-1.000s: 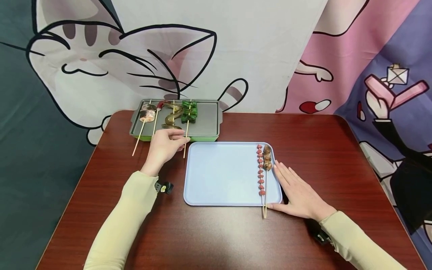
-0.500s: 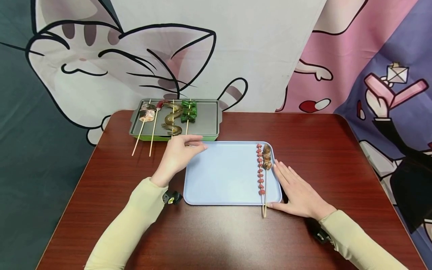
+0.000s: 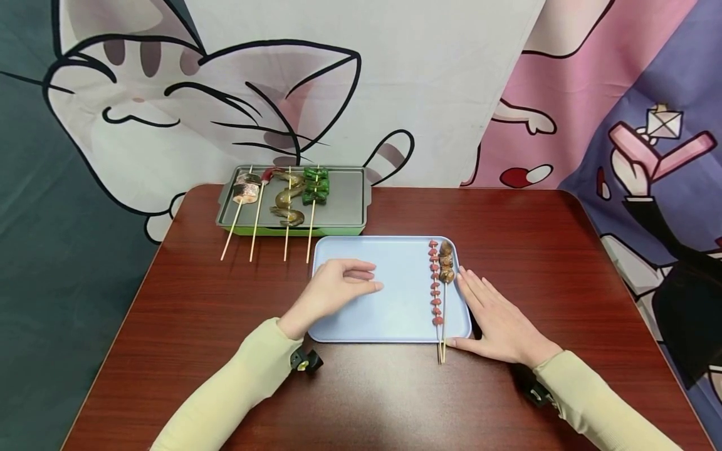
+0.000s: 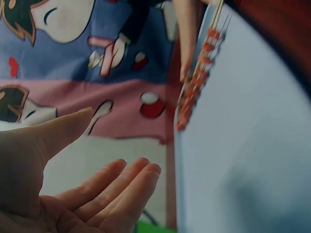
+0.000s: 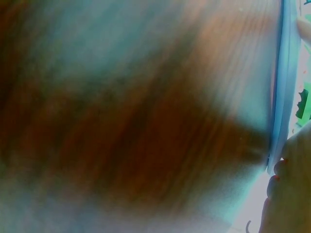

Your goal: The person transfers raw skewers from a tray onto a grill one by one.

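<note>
My left hand [image 3: 338,289] hovers over the left half of a light blue tray [image 3: 389,322], fingers relaxed and holding nothing. In the left wrist view, its thumb and fingers [image 4: 129,199] stand apart. My right hand [image 3: 502,326] rests with straight fingers along the tray's right edge, its thumb by the lower corner near the stick ends. Beside it on the tray lie a skewer of small red pieces [image 3: 435,286] and a skewer of brown chunks [image 3: 446,266], their sticks poking past the front rim. The right wrist view shows mostly blurred tabletop and the tray's rim [image 5: 284,82].
Behind, a grey tray [image 3: 346,200] on a green base bears a green-pepper-like skewer [image 3: 316,186], a shrimp skewer [image 3: 289,199], a thin red-tipped skewer [image 3: 265,178] and a thick pale-and-dark one [image 3: 246,188]. Their sticks overhang its front. Printed cloth hangs behind the brown table [image 3: 361,401].
My left hand has left the area of the green skewer's stick and moved right and nearer, over the blue tray. The skewers and my right hand stay where they were.
</note>
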`<state>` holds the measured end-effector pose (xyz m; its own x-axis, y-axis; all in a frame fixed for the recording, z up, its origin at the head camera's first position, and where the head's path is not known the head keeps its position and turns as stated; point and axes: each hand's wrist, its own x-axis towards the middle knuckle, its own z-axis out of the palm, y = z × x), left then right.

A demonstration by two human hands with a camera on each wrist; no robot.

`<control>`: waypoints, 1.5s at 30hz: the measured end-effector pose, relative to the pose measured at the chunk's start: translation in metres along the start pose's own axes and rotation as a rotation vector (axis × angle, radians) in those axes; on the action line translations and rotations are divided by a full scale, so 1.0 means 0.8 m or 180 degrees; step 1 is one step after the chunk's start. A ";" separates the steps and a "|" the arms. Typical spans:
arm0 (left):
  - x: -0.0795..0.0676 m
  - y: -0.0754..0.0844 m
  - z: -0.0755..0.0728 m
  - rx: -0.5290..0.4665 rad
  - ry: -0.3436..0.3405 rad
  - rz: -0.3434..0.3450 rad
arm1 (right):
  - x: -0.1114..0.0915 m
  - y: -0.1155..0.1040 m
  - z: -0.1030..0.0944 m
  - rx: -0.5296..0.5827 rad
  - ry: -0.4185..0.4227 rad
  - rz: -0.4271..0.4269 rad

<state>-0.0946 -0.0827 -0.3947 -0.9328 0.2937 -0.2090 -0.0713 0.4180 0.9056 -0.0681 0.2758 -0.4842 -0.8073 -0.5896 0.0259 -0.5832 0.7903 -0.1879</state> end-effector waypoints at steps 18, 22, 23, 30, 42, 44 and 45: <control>-0.017 -0.009 0.102 -0.0960 -0.1158 -0.0381 | 0.001 0.001 0.001 0.0032 0.0043 -0.0028; -0.020 -0.008 0.120 -0.1444 -0.1325 -0.0604 | 0.000 0.001 0.001 0.0059 0.0077 -0.0054; -0.020 -0.008 0.124 -0.1533 -0.1369 -0.0660 | 0.000 0.001 0.001 0.0061 0.0090 -0.0061; -0.025 -0.010 0.144 -0.1617 -0.1507 -0.0858 | 0.000 0.002 0.004 0.0046 0.0142 -0.0090; -0.020 -0.014 0.154 -0.1728 -0.1417 -0.0919 | 0.001 0.002 0.004 0.0034 0.0088 -0.0035; -0.020 -0.014 0.153 -0.1714 -0.1419 -0.0929 | 0.001 0.002 0.004 0.0037 0.0080 -0.0026; -0.021 -0.014 0.153 -0.1695 -0.1423 -0.0930 | 0.001 0.002 0.003 0.0040 0.0075 -0.0024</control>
<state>-0.0352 0.0126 -0.4466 -0.6256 0.6028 -0.4953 -0.5609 0.0937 0.8225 -0.0695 0.2761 -0.4872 -0.8048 -0.5914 0.0504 -0.5883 0.7835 -0.2000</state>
